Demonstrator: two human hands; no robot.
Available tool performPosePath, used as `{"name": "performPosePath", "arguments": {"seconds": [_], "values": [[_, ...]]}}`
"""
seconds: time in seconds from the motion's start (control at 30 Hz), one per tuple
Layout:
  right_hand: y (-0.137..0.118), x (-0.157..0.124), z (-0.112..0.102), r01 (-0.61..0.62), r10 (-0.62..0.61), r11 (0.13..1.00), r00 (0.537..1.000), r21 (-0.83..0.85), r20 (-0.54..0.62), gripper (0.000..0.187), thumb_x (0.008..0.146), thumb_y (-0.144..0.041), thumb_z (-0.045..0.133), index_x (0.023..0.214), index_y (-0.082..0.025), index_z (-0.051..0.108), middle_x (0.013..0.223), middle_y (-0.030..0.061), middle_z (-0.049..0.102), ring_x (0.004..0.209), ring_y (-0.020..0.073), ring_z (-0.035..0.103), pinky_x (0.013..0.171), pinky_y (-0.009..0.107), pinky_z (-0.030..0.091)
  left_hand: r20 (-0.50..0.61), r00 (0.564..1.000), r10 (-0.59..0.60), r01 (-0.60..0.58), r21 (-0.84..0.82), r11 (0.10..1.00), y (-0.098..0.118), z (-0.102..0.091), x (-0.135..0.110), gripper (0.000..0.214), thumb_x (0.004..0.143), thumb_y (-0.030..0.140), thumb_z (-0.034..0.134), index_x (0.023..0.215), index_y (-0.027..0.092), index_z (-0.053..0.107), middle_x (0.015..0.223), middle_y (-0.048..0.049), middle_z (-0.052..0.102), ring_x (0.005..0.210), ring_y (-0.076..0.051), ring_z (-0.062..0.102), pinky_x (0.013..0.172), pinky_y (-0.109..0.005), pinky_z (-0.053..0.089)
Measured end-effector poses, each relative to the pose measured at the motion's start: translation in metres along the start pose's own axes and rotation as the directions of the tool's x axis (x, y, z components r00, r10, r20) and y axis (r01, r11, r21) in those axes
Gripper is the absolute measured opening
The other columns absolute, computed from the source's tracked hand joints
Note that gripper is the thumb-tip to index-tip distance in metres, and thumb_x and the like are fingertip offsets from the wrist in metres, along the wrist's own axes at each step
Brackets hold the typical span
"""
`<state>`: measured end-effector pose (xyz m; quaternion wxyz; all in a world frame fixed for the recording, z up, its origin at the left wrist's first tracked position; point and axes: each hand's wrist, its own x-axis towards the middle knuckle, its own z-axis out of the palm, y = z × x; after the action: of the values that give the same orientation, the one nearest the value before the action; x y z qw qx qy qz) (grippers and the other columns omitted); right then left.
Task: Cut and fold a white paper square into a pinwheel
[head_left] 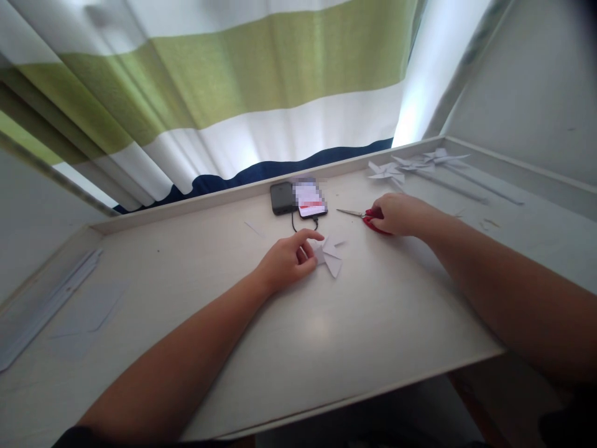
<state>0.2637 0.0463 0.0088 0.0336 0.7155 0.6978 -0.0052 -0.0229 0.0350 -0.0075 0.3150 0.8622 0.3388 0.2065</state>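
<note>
In the middle of the desk, my left hand (293,261) has its fingers curled and closed on the left edge of a small white paper pinwheel (332,256), whose blades spread out to the right. My right hand (396,213) is closed over the red handles of a pair of scissors (357,213). The scissors lie low at the desk top, their blades pointing left and nearly together. Part of the handles is hidden under my fingers.
A phone (310,198) and a black power bank (282,198), joined by a cable, lie behind my left hand. Several finished paper pinwheels (387,172) on paper sticks (459,185) rest at the back right. White paper sheets (88,305) lie at the left. A raised edge (209,194) borders the desk.
</note>
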Motion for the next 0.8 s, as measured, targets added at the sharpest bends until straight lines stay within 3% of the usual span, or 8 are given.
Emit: {"name": "performPosePath", "arguments": {"seconds": [0.17,0.27,0.4,0.47,0.8], "values": [[0.004,-0.011,-0.001,-0.019,0.014,0.994,0.999,0.104,0.050,0.024,0.072,-0.040,0.063,0.082,-0.019,0.071,0.077,0.0078,0.071,0.066,0.0230,0.063,0.056,0.032,0.043,0.005,0.999,0.053,-0.053,0.020,0.998,0.002,0.002,0.000,0.035,0.080,0.016,0.054,0.114,0.021,0.062,0.076,0.0014,0.061,0.057,-0.008,0.049,0.059,-0.020,0.044],[0.008,-0.020,-0.001,-0.042,0.050,0.969,0.998,0.245,-0.025,0.024,0.072,-0.040,0.063,0.081,-0.019,0.069,0.077,0.0063,0.072,0.066,0.0213,0.063,0.056,0.030,0.045,0.007,0.998,0.067,-0.067,0.025,0.997,0.002,0.003,0.001,0.034,0.080,0.015,0.054,0.112,0.019,0.065,0.079,0.0000,0.063,0.056,-0.007,0.048,0.058,-0.020,0.044],[0.012,-0.028,-0.002,-0.036,0.111,0.868,0.986,0.495,-0.124,0.026,0.075,-0.039,0.062,0.091,-0.020,0.065,0.080,0.0044,0.072,0.068,0.0193,0.065,0.058,0.029,0.048,0.014,0.997,0.073,-0.074,0.022,0.997,0.002,0.003,0.002,0.033,0.080,0.014,0.056,0.111,0.019,0.067,0.082,-0.0013,0.064,0.055,-0.007,0.047,0.056,-0.020,0.042],[0.012,-0.029,-0.001,-0.013,0.114,0.843,0.981,0.537,-0.155,0.028,0.074,-0.039,0.064,0.095,-0.020,0.063,0.082,0.0038,0.072,0.069,0.0189,0.066,0.059,0.029,0.050,0.018,0.997,0.079,-0.079,0.013,0.997,0.002,0.003,0.002,0.031,0.081,0.015,0.056,0.110,0.018,0.067,0.083,-0.0021,0.064,0.057,-0.007,0.048,0.056,-0.020,0.043],[-0.002,-0.034,0.006,0.064,-0.040,0.975,0.992,0.211,-0.119,0.029,0.074,-0.047,0.062,0.086,-0.021,0.069,0.076,0.0049,0.070,0.066,0.0212,0.062,0.057,0.031,0.044,-0.017,0.993,0.114,-0.114,-0.003,0.993,0.001,0.005,0.003,0.022,0.087,0.021,0.059,0.105,0.018,0.070,0.080,-0.0018,0.064,0.060,-0.008,0.048,0.059,-0.021,0.042]]}}
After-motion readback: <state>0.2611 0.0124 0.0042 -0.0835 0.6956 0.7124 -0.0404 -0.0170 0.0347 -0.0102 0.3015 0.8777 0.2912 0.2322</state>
